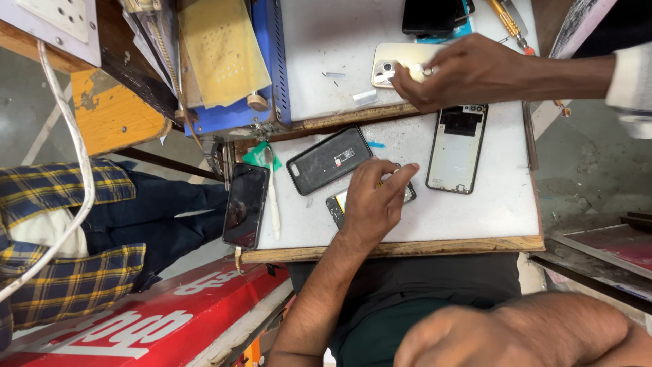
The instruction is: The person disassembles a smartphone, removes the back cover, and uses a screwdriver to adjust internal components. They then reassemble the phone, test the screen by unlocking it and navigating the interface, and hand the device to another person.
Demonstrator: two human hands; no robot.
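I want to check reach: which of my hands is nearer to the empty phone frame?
Left. The left hand lies on the table just left of the phone frame; the right arm is low by the body, off the table.

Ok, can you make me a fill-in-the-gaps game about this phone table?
The left hand rests on a small phone on the ___ table.
Another person's hand touches a phone whose back is ___.
The big panel under the table is ___.
Missing words: white, gold, red.
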